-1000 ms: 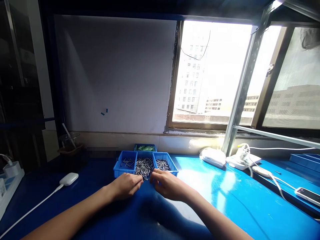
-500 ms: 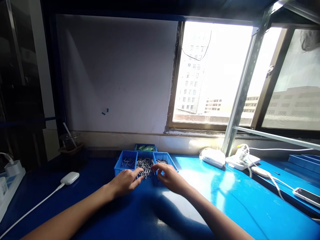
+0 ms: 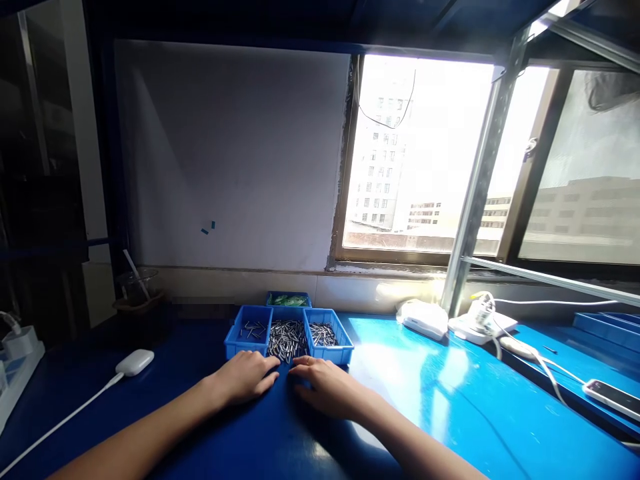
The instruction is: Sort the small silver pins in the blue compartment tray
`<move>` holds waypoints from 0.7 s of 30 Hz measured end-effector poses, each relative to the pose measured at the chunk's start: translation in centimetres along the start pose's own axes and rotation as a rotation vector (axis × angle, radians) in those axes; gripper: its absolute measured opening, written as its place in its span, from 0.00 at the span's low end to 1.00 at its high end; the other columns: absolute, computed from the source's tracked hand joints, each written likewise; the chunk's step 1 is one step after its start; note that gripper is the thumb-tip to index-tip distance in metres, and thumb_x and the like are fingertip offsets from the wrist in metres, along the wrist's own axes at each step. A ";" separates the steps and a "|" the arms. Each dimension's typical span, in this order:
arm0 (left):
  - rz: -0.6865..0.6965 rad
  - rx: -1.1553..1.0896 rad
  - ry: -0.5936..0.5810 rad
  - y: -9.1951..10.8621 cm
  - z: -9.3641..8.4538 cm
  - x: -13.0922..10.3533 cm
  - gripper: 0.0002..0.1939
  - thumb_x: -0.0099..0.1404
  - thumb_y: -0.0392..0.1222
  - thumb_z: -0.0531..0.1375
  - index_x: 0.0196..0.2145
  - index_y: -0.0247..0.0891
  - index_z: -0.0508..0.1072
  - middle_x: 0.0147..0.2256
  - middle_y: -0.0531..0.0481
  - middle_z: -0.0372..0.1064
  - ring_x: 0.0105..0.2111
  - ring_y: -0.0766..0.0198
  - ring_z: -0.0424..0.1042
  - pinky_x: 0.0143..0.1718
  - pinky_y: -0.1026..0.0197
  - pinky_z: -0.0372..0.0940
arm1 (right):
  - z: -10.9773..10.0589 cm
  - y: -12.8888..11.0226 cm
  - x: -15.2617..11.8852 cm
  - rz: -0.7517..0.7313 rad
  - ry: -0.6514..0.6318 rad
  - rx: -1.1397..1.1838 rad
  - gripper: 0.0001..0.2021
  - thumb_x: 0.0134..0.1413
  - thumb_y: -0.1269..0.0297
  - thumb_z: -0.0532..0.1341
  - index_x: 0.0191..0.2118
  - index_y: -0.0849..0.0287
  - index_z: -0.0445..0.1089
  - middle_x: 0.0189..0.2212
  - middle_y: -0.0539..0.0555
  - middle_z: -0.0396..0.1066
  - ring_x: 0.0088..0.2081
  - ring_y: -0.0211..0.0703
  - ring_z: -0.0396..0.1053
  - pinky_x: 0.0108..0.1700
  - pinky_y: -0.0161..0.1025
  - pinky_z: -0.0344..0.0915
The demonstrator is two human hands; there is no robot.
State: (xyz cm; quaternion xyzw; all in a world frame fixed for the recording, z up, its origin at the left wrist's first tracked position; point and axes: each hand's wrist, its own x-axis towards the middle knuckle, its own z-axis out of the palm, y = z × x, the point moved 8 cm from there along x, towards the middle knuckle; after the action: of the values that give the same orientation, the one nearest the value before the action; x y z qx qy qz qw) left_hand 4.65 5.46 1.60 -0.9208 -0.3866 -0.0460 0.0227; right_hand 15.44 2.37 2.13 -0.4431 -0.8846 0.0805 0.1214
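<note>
A heap of small dark-and-silver metal pins (image 3: 287,339) lies between two blue bins. The left blue bin (image 3: 231,345) has a few similar pins in it, and the right blue bin (image 3: 345,348) holds a larger pile. My left hand (image 3: 245,378) is at the front of the left bin, its thumb apart from the fingers and nothing visible in it. Across from it, my right hand (image 3: 327,385) lies low before the right bin, fingers stretched towards the near edge of the heap. Its thumb is apart, and I see nothing held. The undersides of both hands are hidden.
Behind the bins stands another blue bin (image 3: 289,300) with green packets. A white earbud case (image 3: 135,363) on a cable lies left. To the right are a white device (image 3: 424,319), a power strip (image 3: 483,323) and a phone (image 3: 613,398). A cup (image 3: 140,287) stands back left.
Both hands have drawn back from the heap towards me and now sit lower, in front of the bins. The right hand has uncovered the right bin. The view has shifted slightly.
</note>
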 end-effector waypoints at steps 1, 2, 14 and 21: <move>0.009 0.000 0.002 0.0 0.1 0.0 0.17 0.68 0.44 0.49 0.50 0.39 0.71 0.37 0.40 0.75 0.36 0.47 0.75 0.34 0.55 0.66 | 0.1 0.2 0.0 0.029 -0.007 -0.013 0.18 0.56 0.66 0.55 0.52 0.56 0.70 0.56 0.60 0.64 0.51 0.56 0.68 0.53 0.48 0.63; 0.017 -0.002 0.005 0.0 0.1 0.1 0.18 0.68 0.44 0.49 0.50 0.39 0.70 0.38 0.40 0.75 0.37 0.47 0.75 0.34 0.55 0.66 | 0.2 0.4 0.1 0.059 -0.014 -0.025 0.18 0.56 0.63 0.55 0.52 0.57 0.69 0.58 0.61 0.61 0.52 0.57 0.67 0.53 0.49 0.63; 0.055 0.029 0.030 0.1 0.4 0.2 0.18 0.68 0.43 0.49 0.51 0.39 0.70 0.37 0.41 0.76 0.35 0.48 0.75 0.33 0.56 0.67 | 0.4 0.2 0.2 0.098 -0.051 -0.097 0.20 0.59 0.56 0.54 0.54 0.59 0.67 0.58 0.64 0.61 0.48 0.60 0.70 0.48 0.50 0.67; 0.056 -0.002 0.037 -0.1 0.7 0.2 0.18 0.68 0.44 0.49 0.51 0.39 0.70 0.37 0.41 0.75 0.36 0.49 0.75 0.34 0.57 0.66 | -0.1 0.4 -0.2 0.126 -0.021 -0.138 0.19 0.58 0.60 0.54 0.52 0.59 0.69 0.54 0.63 0.66 0.48 0.59 0.70 0.47 0.48 0.67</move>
State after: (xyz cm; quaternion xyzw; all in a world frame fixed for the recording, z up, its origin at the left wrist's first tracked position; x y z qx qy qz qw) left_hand 4.79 5.71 0.95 -0.9304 -0.3599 -0.0627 0.0304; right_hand 15.88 2.52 2.10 -0.5041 -0.8597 0.0315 0.0761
